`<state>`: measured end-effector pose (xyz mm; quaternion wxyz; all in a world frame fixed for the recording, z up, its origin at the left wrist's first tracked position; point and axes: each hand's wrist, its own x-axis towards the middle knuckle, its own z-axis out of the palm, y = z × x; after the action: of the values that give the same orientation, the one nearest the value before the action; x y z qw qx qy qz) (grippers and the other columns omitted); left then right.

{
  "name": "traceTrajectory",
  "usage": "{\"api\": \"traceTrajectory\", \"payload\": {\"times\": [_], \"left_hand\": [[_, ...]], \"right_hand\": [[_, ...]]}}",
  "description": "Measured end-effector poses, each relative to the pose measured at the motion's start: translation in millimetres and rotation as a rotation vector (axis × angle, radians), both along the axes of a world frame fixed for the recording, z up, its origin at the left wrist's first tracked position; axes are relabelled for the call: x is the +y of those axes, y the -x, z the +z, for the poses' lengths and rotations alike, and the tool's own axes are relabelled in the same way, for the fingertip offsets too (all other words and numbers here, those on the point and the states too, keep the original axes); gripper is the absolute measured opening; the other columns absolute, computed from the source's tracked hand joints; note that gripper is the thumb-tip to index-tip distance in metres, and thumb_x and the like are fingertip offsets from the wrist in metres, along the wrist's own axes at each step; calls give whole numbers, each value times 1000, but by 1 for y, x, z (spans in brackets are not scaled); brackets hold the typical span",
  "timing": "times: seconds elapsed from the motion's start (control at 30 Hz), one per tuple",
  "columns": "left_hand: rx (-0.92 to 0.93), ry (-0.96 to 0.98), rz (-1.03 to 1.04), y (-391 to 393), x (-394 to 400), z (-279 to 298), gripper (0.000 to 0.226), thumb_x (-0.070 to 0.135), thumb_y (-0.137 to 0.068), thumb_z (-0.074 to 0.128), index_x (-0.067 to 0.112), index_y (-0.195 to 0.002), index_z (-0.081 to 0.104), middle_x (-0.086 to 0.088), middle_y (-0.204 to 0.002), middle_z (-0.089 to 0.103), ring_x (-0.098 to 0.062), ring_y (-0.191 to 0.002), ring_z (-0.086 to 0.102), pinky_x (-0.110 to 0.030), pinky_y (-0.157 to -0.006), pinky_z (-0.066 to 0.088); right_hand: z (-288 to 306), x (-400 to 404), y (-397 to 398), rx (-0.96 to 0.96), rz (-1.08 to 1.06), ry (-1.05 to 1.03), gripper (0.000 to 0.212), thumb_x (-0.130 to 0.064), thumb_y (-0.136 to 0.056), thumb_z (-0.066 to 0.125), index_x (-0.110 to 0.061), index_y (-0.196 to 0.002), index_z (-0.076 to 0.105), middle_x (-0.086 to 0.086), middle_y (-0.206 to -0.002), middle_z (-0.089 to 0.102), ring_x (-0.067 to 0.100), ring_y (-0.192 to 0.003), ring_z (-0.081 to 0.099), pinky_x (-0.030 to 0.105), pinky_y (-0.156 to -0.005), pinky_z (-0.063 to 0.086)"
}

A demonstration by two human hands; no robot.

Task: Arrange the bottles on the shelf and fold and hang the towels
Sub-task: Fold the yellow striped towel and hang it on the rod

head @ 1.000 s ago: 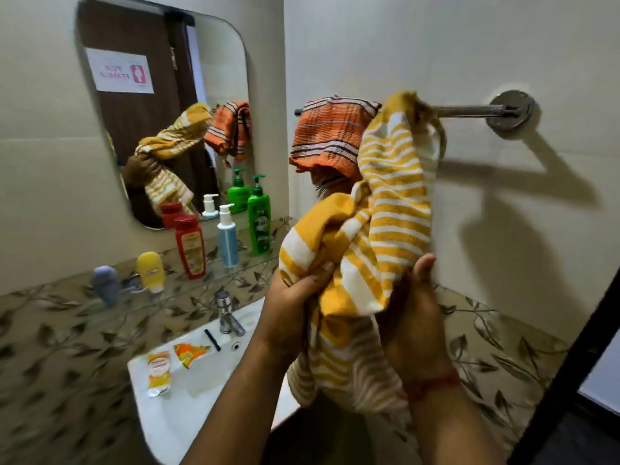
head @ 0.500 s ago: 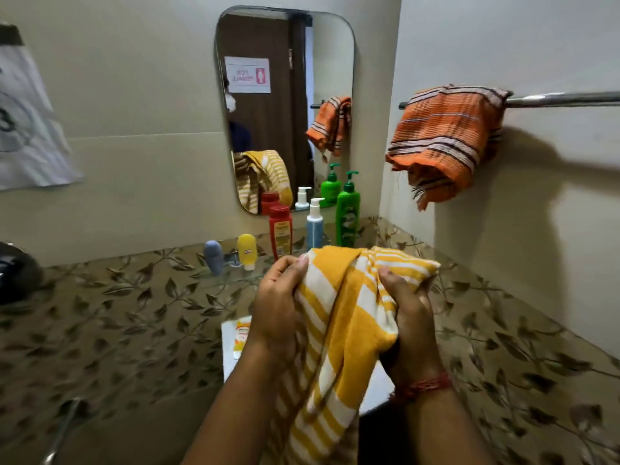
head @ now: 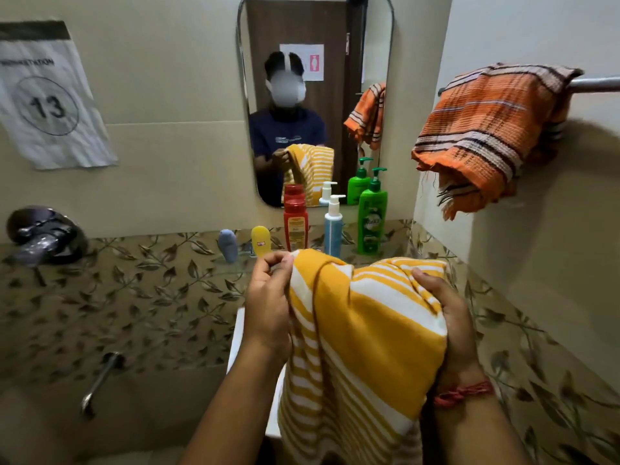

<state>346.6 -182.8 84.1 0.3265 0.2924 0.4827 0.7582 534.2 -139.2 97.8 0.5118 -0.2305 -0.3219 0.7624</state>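
A yellow and white striped towel [head: 362, 333] hangs bunched in front of me, over the sink. My left hand [head: 268, 303] pinches its upper left edge and my right hand [head: 446, 317] grips its right side. An orange striped towel [head: 483, 132] is draped in a crumpled heap over the left end of the metal rail [head: 593, 84] on the right wall. On the glass shelf under the mirror stand a green pump bottle [head: 372, 223], a blue pump bottle [head: 333, 229], a red bottle [head: 295, 226], a yellow tube [head: 261, 241] and a grey-blue tube [head: 227, 245].
The mirror [head: 315, 95] hangs on the back wall and reflects a person holding the towel. A white sink [head: 236, 340] shows partly behind my left arm. A paper sign with the number 13 [head: 50, 102] is on the left wall, above a dark tap fitting [head: 43, 236].
The yellow towel came off the rail and down in front of my chest, held in both hands. My view turned left, from the rail toward the mirror and shelf.
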Motion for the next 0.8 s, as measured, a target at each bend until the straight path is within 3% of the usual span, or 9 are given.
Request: {"api": "traceTrajectory", "payload": {"times": [0.13,0.23,0.37,0.5,0.57,0.67,0.8], "left_hand": [[229,26,-30,-10,0,-9,26,48,-87,63,26,-100,57,-8,-98,67,-26,-92,66,-48,-88,57],[331,54,39,-9,2,-9,26,39,-90,65,26,-101,45,3,-98,64,-9,-85,69,-25,-75,58],[585,110,80,-1,5,-9,39,60,-83,52,23,-95,57,4,-112,51,7,-98,57,-16,-84,50],[635,92,45,8,4,-3,48,62,-87,44,20,-88,67,4,-110,52,3,-101,56,-10,-83,43],[642,31,76,11,6,-2,40,56,-89,51,21,-78,65,-2,-100,57,-6,-91,60,-15,-77,46],[524,-51,117,21,9,-2,35,42,-99,55,18,-75,63,-14,-85,62,-23,-80,61,-41,-77,53],[-37,-76,-41,41,13,6,26,37,-102,52,23,-92,72,-11,-95,74,-25,-89,69,-43,-78,58]], "right_hand": [[1,5,5,23,98,48,46,-26,-99,48,-11,-70,81,12,-85,78,25,-70,76,35,-53,61],[1,11,10,60,126,66,45,-28,-98,48,-11,-74,82,13,-89,78,26,-74,76,36,-55,62],[5,16,18,92,97,48,41,-28,-95,51,-11,-75,82,13,-92,78,25,-76,76,34,-55,61],[11,14,31,108,107,39,30,-30,-78,59,-10,-75,82,14,-94,77,27,-77,76,38,-60,63],[13,15,33,108,99,39,33,-29,-84,57,-10,-72,81,13,-90,78,27,-75,76,38,-59,62],[16,15,34,108,96,50,44,-30,-96,49,-10,-73,81,14,-90,78,27,-74,76,38,-59,62],[21,18,31,88,40,15,47,-30,-98,48,-12,-71,82,12,-88,78,27,-72,76,39,-58,62]]}}
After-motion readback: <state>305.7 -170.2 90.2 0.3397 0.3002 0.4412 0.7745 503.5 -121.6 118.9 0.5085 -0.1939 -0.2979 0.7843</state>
